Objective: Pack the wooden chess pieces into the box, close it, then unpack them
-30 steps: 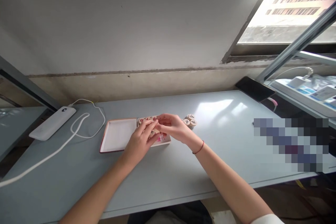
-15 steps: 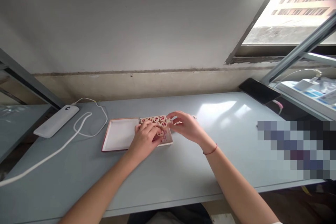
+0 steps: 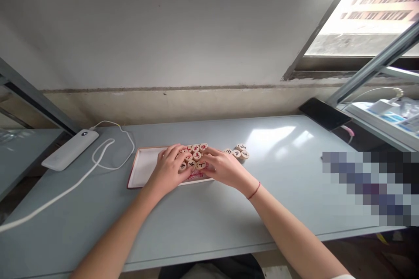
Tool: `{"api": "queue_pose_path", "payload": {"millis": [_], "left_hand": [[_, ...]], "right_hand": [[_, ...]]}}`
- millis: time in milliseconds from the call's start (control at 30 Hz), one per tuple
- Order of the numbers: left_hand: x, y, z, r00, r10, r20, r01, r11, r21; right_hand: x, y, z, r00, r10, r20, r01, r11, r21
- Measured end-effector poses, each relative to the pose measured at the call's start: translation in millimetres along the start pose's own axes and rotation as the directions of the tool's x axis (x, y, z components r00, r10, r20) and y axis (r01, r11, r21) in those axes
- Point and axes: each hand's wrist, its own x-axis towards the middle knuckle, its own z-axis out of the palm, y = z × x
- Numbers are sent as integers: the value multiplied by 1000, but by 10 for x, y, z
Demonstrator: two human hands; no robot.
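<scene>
Round wooden xiangqi pieces [image 3: 193, 153] with red and black characters lie packed together in a shallow box base [image 3: 196, 178] with pink-red print. My left hand [image 3: 168, 168] curves over the group's left side, fingertips on the pieces. My right hand [image 3: 221, 168] presses in from the right, fingers against the pieces. Just beyond it, a small cluster of loose pieces [image 3: 238, 152] sits on the table. The hands hide part of the box and whatever pieces lie beneath them.
A white box lid [image 3: 145, 168] with a red rim lies left of the box, on the grey table [image 3: 278, 200]. Further left are a white power bank [image 3: 70, 150] and its looping cable [image 3: 113, 154]. A black phone [image 3: 324, 113] lies at the back right.
My right hand has moved left from beside the box onto the pieces, uncovering the loose cluster. My left hand has shifted up over the group, and the two hands are closer together.
</scene>
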Motion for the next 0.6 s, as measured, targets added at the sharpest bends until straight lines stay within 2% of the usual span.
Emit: {"api": "queue_pose_path", "payload": {"millis": [167,267,333,400,433,500,533,600], "left_hand": [[-11,-5,42,1000,11,-14,-11,1000,-1],[-17,0,49,999,28,-21,-28,1000,-7],[-22,31,35,999,41,-26,-42,999,-22],[-30,90,8,998,52,-28,-54,998,-44],[-35,126,-8,998,61,-26,-63,996,-59],[-48,202,-38,996,91,-4,-91,991,-93],[-54,235,-50,994,108,10,-106,988,-109],[-65,281,-65,990,133,36,-127,983,-133]], "right_hand": [[23,-22,70,1000,-21,-7,21,1000,-23],[28,-31,43,1000,2,-17,-1,1000,9],[20,35,-26,997,51,-51,-47,996,73],[-1,179,-125,973,192,-131,-178,978,113],[-17,274,-176,937,299,-183,-283,953,109],[-53,475,-267,815,526,-244,-529,847,58],[-72,567,-300,749,621,-232,-631,775,35],[-98,706,-337,642,756,-130,-762,648,6]]}}
